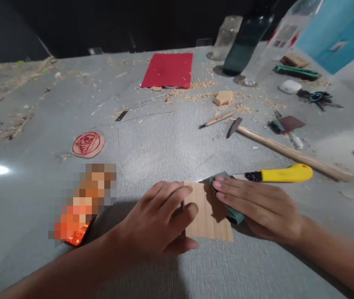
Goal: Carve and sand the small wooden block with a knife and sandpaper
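Note:
A small flat wooden board (200,214) with straight grain lies on the table in front of me. My left hand (164,216) grips its left edge, with the fingers bent and the thumb low near the front corner. Folded sandpaper with a green back (235,216) is under the fingers of my right hand (257,205), which press it onto the board's right side. Part of the sandpaper is hidden by those fingers. Just beyond my right hand rests a yellow-handled utility knife (285,173), its blade pointing left.
A hammer (282,151), a wooden-handled carving tool (216,120) and a wood block (223,98) lie farther back, among shavings. Red paper (169,70), a dark bottle (247,43) and keys (318,97) are behind. On the left sit a marked wooden disc (88,144) and a blurred-out object (85,203).

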Tool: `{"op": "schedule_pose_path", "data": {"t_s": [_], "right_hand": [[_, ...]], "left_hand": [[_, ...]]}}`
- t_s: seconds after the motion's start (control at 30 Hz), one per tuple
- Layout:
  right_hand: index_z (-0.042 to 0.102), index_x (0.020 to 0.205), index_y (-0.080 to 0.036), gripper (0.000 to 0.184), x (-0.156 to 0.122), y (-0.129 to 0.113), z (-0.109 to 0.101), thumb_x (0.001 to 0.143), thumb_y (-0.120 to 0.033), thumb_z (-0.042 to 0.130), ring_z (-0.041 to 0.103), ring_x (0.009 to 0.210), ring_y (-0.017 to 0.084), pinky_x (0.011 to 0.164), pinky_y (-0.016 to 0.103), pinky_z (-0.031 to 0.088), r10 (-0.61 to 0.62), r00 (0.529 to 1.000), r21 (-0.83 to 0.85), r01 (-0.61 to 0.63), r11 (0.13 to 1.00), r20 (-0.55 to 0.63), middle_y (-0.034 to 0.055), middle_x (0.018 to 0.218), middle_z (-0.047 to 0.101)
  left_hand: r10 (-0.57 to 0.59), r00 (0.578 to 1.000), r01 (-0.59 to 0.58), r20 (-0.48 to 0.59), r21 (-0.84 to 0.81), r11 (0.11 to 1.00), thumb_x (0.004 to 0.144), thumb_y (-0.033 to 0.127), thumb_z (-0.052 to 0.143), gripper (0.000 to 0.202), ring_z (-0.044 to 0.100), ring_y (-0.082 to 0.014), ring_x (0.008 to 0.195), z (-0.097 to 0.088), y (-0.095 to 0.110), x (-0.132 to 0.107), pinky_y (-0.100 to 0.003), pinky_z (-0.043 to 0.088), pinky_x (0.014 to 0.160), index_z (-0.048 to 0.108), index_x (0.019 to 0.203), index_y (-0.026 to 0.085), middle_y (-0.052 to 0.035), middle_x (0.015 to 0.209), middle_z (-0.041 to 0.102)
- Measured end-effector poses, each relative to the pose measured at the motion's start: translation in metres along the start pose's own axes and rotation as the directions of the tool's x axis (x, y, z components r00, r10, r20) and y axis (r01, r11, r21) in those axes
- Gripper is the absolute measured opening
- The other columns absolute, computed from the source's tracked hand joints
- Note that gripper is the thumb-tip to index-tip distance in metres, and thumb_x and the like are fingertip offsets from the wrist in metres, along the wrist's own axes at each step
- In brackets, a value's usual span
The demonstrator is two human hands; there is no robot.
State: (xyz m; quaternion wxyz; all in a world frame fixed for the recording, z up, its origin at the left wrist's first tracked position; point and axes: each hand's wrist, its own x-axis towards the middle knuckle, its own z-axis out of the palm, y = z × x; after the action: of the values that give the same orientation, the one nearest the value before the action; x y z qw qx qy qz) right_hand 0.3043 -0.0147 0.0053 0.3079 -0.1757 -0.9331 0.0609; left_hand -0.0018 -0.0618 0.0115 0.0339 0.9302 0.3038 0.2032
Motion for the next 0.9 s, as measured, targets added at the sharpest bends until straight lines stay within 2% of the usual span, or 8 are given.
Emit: {"op": "schedule_pose_path", "data": {"t_s": [0.13,0.27,0.43,0.57,0.7,0.77,0.9], "right_hand": [[0.064,0.139,-0.006,0.034,0.004,-0.003,-0.005,0.108,-0.011,0.050,0.056,0.146,0.024,0.119,0.039,0.055,-0.034,0.997,0.019,0.033,0.999,0.067,0.0157,0.137,0.074],[0.069,0.131,-0.006,0.034,0.009,-0.006,-0.011,0.109,-0.009,0.043,0.054,0.147,0.024,0.120,0.037,0.053,-0.061,0.995,0.039,0.058,0.998,0.085,0.0139,0.134,0.076],[0.071,0.126,-0.002,0.035,0.008,-0.009,-0.008,0.109,-0.008,0.041,0.056,0.145,0.027,0.117,0.040,0.056,-0.078,0.995,0.093,0.071,0.993,0.068,0.0176,0.135,0.075],[0.071,0.126,-0.001,0.033,0.007,-0.007,-0.002,0.107,-0.009,0.045,0.058,0.144,0.027,0.116,0.040,0.057,-0.093,0.995,0.142,0.088,0.986,0.029,0.0197,0.134,0.075],[0.066,0.131,-0.002,0.033,0.007,-0.004,0.002,0.103,-0.005,0.048,0.060,0.142,0.027,0.114,0.043,0.057,-0.071,0.997,0.185,0.076,0.980,-0.032,0.0214,0.133,0.075],[0.061,0.136,-0.003,0.038,0.007,-0.003,0.003,0.100,-0.003,0.048,0.060,0.142,0.027,0.114,0.045,0.057,-0.069,0.996,0.213,0.080,0.974,-0.059,0.0220,0.134,0.074],[0.055,0.144,-0.011,0.048,0.004,-0.003,0.008,0.096,-0.003,0.050,0.060,0.142,0.025,0.113,0.044,0.058,-0.051,0.994,0.246,0.073,0.967,-0.092,0.0198,0.138,0.073]], "left_hand": [[-0.074,0.993,0.078,0.088,-0.040,0.996,0.097,0.069,0.057,0.059,0.041,-0.0419,0.149,-0.001,0.000,0.000,-0.060,0.039,0.118,0.060,0.126,0.018,-0.0268,0.159,0.041],[-0.112,0.989,0.118,0.091,-0.066,0.991,0.094,0.062,0.065,0.054,0.048,-0.0406,0.139,-0.001,0.002,0.001,-0.061,0.039,0.116,0.060,0.123,0.017,-0.0241,0.149,0.049],[-0.122,0.991,0.124,0.053,-0.042,0.991,0.090,0.063,0.070,0.060,0.052,-0.0394,0.130,0.001,0.004,0.002,-0.061,0.039,0.113,0.061,0.125,0.015,-0.0231,0.141,0.054],[-0.145,0.988,0.142,0.059,0.060,0.988,0.089,0.065,0.070,0.065,0.053,-0.0402,0.131,0.002,0.004,0.010,-0.065,0.035,0.116,0.060,0.131,0.016,-0.0224,0.138,0.056],[-0.187,0.975,0.163,0.118,0.187,0.969,0.084,0.075,0.070,0.076,0.060,-0.0415,0.119,-0.004,0.006,0.017,-0.071,0.037,0.111,0.061,0.132,0.017,-0.0236,0.134,0.060],[-0.228,0.963,0.193,0.143,0.225,0.955,0.080,0.079,0.071,0.085,0.061,-0.0424,0.119,-0.010,0.012,0.014,-0.071,0.039,0.110,0.060,0.137,0.017,-0.0243,0.135,0.061],[-0.358,0.924,0.313,0.132,0.274,0.909,0.085,0.066,0.074,0.082,0.059,-0.0432,0.130,-0.014,0.031,-0.005,-0.068,0.041,0.112,0.055,0.149,0.018,-0.0245,0.147,0.058]]}}
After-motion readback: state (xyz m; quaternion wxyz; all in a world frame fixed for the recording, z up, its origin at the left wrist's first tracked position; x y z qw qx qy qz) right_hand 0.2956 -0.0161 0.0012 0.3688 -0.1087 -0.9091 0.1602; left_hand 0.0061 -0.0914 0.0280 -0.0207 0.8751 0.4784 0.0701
